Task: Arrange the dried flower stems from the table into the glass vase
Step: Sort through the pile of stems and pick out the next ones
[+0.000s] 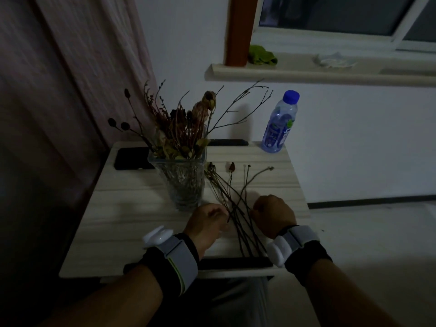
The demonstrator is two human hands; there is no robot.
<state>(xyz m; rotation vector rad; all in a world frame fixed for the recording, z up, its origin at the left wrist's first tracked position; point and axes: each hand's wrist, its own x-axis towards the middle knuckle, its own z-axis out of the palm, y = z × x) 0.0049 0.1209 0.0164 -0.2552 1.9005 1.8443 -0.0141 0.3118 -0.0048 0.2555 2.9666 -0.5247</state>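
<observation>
Both hands are down on the table [132,208] near its front edge, backs up, knuckles toward the far edge, one on each side of the loose stems [238,208]. The left hand [206,224] sits just left of the bundle with its fingers curled under, fingertips at the stems' left side; whether it pinches one I cannot tell in this dim light. The right hand [273,214] is balled just right of the bundle, fingers tucked, touching or nearly touching the nearest stem; its grip is also unclear. Each wrist wears one band with a white module. The loose stems lie flat, long axis running from the front edge toward the far edge, cut ends at the front, heads fanning out toward the far right; about five or six, crossing each other between the hands. One vase [180,182] stands upright at the table's middle, just left of the stem heads, already packed with dried flowers and twigs that spray up and outward. One bottle [279,123] with a blue cap stands at the far right corner. One dark phone [132,159] lies at the far left, behind the vase.
</observation>
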